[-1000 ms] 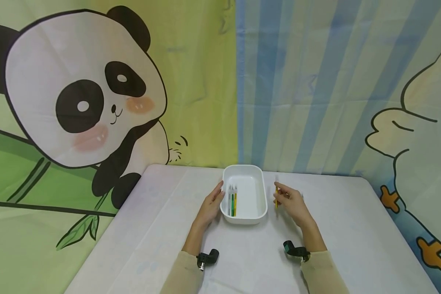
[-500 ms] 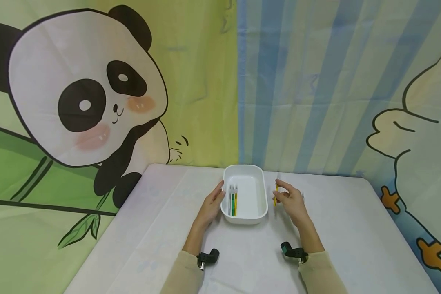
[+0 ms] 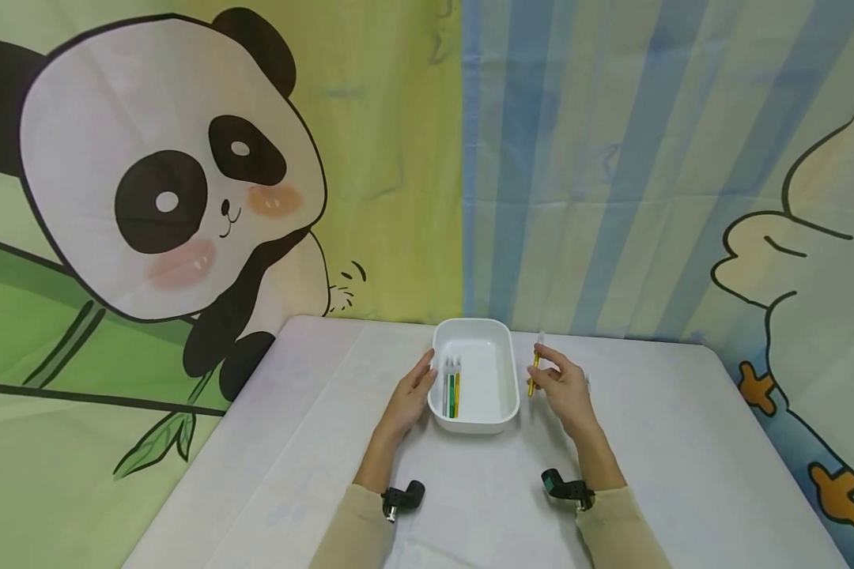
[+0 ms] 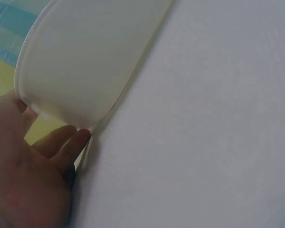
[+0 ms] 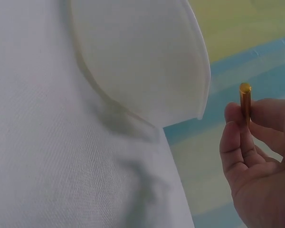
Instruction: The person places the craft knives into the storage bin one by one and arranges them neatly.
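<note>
A white rectangular tray (image 3: 487, 387) with rounded corners sits on the table. Inside it, along the left side, several slim pen-like sticks (image 3: 451, 391) in silver, green and gold lie side by side, their whitish ends pointing away. My left hand (image 3: 406, 401) rests its fingers against the tray's left wall; in the left wrist view its fingertips (image 4: 80, 137) touch the tray's outer side. Right of the tray, my right hand (image 3: 568, 397) pinches a slim gold pen-like stick (image 3: 534, 374) between thumb and fingers, its pale tip slanting up and away. The right wrist view shows the stick's round gold end.
A white cloth covers the table (image 3: 313, 458). Just right of my right hand a small pale thing (image 3: 587, 382) peeks out, mostly hidden. Behind the table's far edge hangs a printed curtain (image 3: 391, 197) with a panda and stripes.
My right hand has moved slightly back toward the far edge, lifting and tilting the gold stick so its near end swings left. My left hand and the tray have stayed put.
</note>
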A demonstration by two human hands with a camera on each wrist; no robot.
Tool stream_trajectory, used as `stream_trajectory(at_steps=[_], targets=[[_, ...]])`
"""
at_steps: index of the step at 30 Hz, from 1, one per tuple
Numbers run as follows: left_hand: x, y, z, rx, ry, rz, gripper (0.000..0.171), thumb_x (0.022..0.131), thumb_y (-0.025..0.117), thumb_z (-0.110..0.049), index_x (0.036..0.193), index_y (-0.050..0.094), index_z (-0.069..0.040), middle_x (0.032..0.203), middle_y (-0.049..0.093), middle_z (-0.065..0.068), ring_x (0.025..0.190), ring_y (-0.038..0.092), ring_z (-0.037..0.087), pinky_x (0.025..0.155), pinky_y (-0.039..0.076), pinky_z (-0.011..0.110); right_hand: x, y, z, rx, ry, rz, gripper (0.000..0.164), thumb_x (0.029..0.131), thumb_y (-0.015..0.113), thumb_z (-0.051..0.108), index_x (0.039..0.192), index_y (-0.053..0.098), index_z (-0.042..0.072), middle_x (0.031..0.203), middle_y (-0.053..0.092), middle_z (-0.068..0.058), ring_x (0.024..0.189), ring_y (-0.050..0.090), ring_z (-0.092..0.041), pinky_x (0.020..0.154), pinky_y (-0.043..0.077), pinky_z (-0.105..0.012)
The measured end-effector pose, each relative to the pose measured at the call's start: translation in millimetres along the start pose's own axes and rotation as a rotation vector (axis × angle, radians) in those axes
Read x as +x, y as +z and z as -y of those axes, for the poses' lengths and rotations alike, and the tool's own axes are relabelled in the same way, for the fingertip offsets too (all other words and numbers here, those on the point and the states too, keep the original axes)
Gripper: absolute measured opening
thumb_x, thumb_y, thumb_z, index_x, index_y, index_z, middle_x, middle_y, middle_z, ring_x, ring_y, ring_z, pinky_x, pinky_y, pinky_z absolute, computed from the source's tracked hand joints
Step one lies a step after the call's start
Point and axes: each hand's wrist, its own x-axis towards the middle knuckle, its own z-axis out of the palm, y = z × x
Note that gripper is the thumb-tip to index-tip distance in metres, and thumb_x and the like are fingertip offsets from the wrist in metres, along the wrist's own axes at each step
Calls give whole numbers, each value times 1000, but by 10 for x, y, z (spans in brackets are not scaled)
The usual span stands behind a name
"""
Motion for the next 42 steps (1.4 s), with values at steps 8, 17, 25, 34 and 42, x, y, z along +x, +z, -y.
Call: stream_trajectory(at_steps=[8, 17, 25, 34, 42], targets=[[-22, -1, -31, 5, 2, 10, 52, 111, 51, -36, 161, 39, -32, 167, 38, -8, 157, 32, 21, 130, 23, 49, -10, 53, 44, 21, -27, -19, 54, 99, 73, 14, 149, 56, 12, 121, 69, -20, 77, 69, -11, 66, 51, -23], [-24, 4, -38, 0, -4, 19, 53, 111, 51, -35, 162, 38, -32, 167, 38, -4, 158, 31, 23, 130, 22, 50, -46, 120, 85, 34, -46, -2, 54, 99, 72, 13, 150, 55, 13, 124, 70, -21, 79, 73, -13, 86, 54, -18], [-27, 3, -48, 16, -4, 12, 52, 110, 51, -37, 161, 39, -34, 167, 38, -5, 157, 31, 23, 130, 23, 50, -38, 211, 163, 31, -80, 31, 55, 100, 71, 10, 152, 53, 10, 140, 61, -22, 79, 73, -12, 81, 55, -17], [-23, 3, -38, 17, -8, 10, 52, 111, 51, -35, 162, 39, -32, 167, 38, -5, 157, 32, 24, 130, 24, 49, 2, 356, 185, 15, -46, 52, 54, 100, 70, 6, 151, 54, 9, 124, 69, -25, 76, 72, -18, 77, 54, -19], [-18, -3, -38, 3, -7, 12, 53, 111, 51, -35, 162, 38, -31, 167, 39, -2, 157, 32, 24, 130, 23, 50, 50, 452, 215, -25, -36, 59, 55, 99, 71, 8, 151, 53, 9, 107, 75, -26, 79, 74, -25, 79, 52, -16]])
